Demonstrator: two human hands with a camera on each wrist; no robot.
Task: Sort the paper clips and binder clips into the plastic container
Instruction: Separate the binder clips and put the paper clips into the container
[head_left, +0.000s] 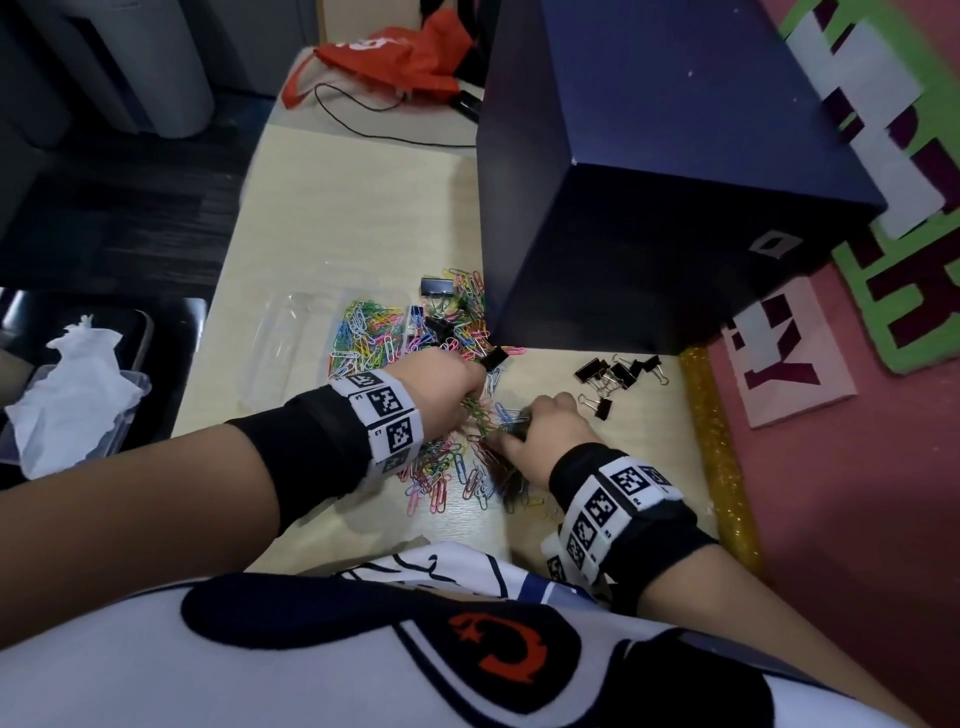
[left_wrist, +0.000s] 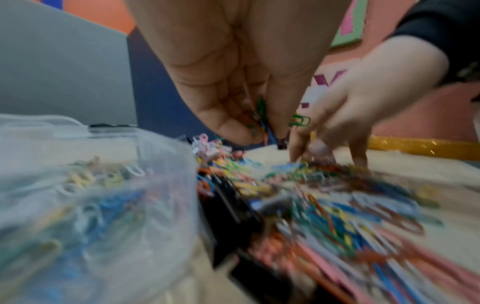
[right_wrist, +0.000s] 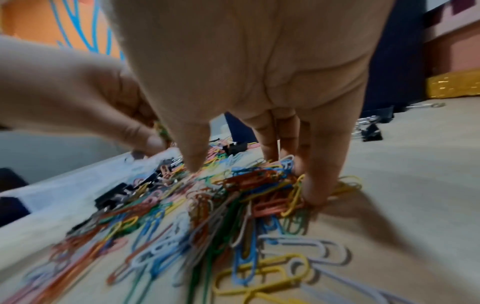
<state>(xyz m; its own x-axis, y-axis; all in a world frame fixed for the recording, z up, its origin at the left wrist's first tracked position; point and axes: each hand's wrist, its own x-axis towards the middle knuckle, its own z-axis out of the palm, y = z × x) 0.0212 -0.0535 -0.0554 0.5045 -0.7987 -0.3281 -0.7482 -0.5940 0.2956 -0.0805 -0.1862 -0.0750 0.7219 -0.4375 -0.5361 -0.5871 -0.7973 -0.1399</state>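
Paper clips (left_wrist: 262, 121) blurred, pinched by left hand (left_wrist: 233, 72); right hand (right_wrist: 259, 82) fingers straight, pressing pile.

**Room and surroundings, head view**

I note a pale wood-grain table (head_left: 363, 197) running from near to far. A large dark navy box (head_left: 649, 156) sits on its right half, far side. Right of the table a pink wall (head_left: 857, 493) carries green and maroon cut-out lettering (head_left: 904, 291) and a pink card (head_left: 789, 358); a gold glitter strip (head_left: 719, 452) edges the table there. At the far end lie a red bag (head_left: 400, 52) and a thin black cable (head_left: 363, 119). On the left I see dark carpet floor (head_left: 114, 208), a grey unit (head_left: 130, 62) far off, and crumpled white tissue (head_left: 67, 395) in a clear tub. Light is even, indoor, shadows soft.
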